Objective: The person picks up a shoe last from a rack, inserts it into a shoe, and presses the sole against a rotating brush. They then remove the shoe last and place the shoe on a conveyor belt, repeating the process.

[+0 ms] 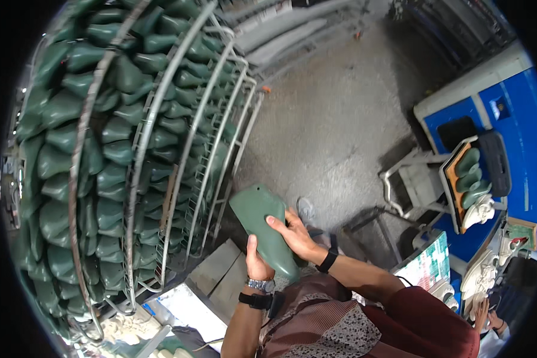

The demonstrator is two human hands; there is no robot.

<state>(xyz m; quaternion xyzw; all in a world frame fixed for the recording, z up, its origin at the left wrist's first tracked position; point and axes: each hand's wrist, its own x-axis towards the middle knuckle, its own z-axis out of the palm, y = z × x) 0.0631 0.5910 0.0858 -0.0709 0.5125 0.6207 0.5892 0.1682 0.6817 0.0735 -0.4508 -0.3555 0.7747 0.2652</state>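
A green shoe last (261, 224) is held in front of my body, its broad end with a small hole pointing up and away, its narrower end toward me. My right hand (296, 237) grips its right side, with the thumb lying across its upper face. Along its lower left edge my left hand (258, 261) holds it, thumb up against the side. The fingers of both hands are partly hidden beneath the last.
At the left stands a metal rack (138, 155) packed with green shoe lasts. A chair (409, 179) is at the right, near a tray (451, 188) with several green lasts. Pale shoe parts (480, 277) lie at lower right, where another person's hands (488, 316) are visible.
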